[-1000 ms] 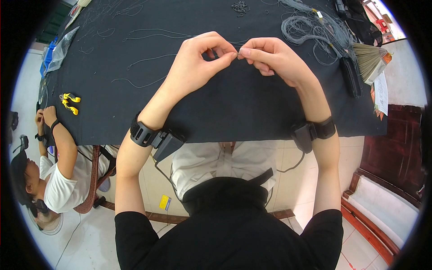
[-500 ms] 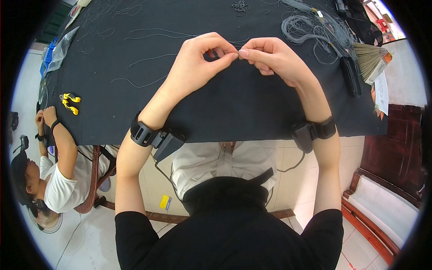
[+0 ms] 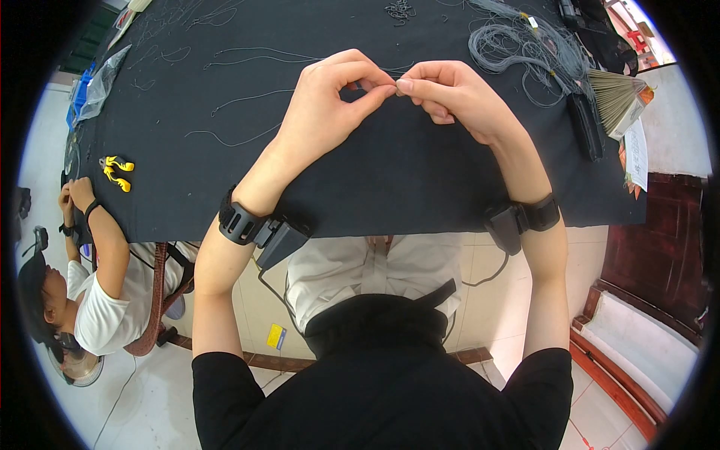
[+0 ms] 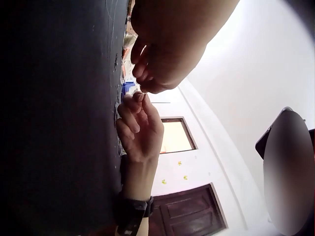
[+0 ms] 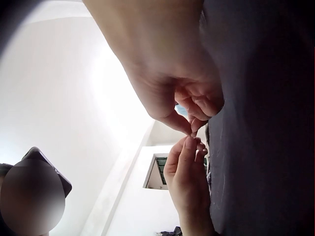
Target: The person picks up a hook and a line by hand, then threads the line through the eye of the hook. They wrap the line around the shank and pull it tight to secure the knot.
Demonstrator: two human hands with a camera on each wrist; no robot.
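In the head view the left hand [image 3: 326, 101] and right hand [image 3: 461, 97] meet fingertip to fingertip above the black cloth [image 3: 360, 180]. Each pinches with thumb and index finger at one small spot; what lies between the tips is too small to make out, perhaps thin line. Grey lines [image 3: 251, 98] lie on the cloth left of the left hand, some passing behind it. The left wrist view shows the right hand [image 4: 142, 123] with its tips against those of the left hand [image 4: 170, 54]. In the right wrist view the tips also touch.
Yellow-handled pliers [image 3: 118, 172] lie at the left. A coiled bundle of grey line [image 3: 510, 49] is at the upper right, beside a black case [image 3: 584, 127] and a fanned stack [image 3: 619, 101]. Small dark pieces [image 3: 400, 11] lie at the top. Another person [image 3: 97, 300] sits at the left.
Both hands have shifted very slightly upward in the head view, their fingertips still together. The surrounding objects have not visibly moved.
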